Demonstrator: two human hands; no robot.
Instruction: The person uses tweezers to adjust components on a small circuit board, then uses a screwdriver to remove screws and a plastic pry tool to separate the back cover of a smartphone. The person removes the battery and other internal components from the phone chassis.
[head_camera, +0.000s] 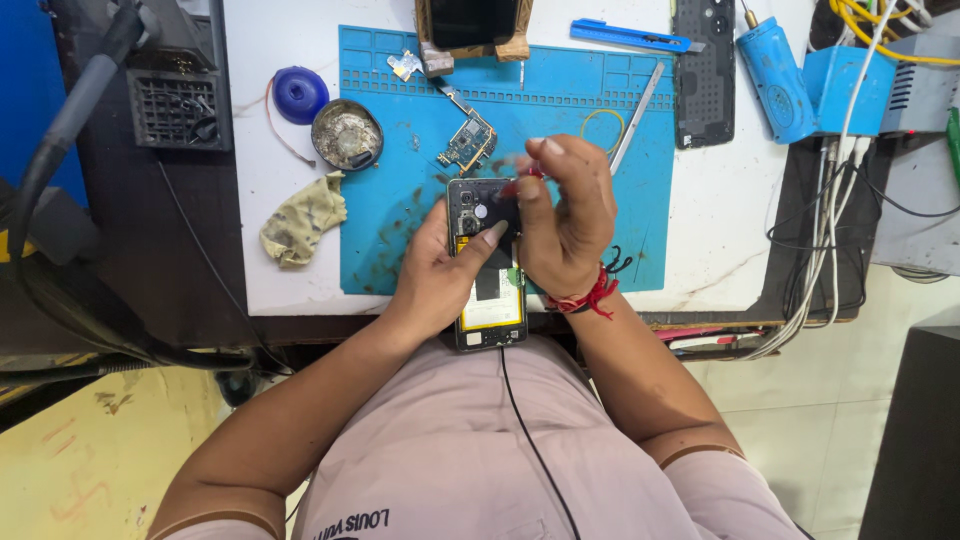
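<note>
1. While the opened phone (487, 262) is gripped along its edge by the left hand (440, 275) at the blue mat's (390, 230) near edge, a small red-tipped tool (524, 172) is pinched by the closed right hand (565, 215).
2. Just beyond, a loose circuit board (467, 140) is laid.
3. Tweezers (636, 115), a tin (347, 134) and a rag (303, 217) are placed nearby.

A white worktable (700, 250) is taking up the upper half of the view, its surface scuffed and stained, with a blue mat (400, 200) lying across its middle. A dark side surface (150, 250) is adjoining the table on the left. Below, a yellowish floor (100, 460) is showing wear at left, while pale tiles (800, 440) are catching even, bright light at right
</note>
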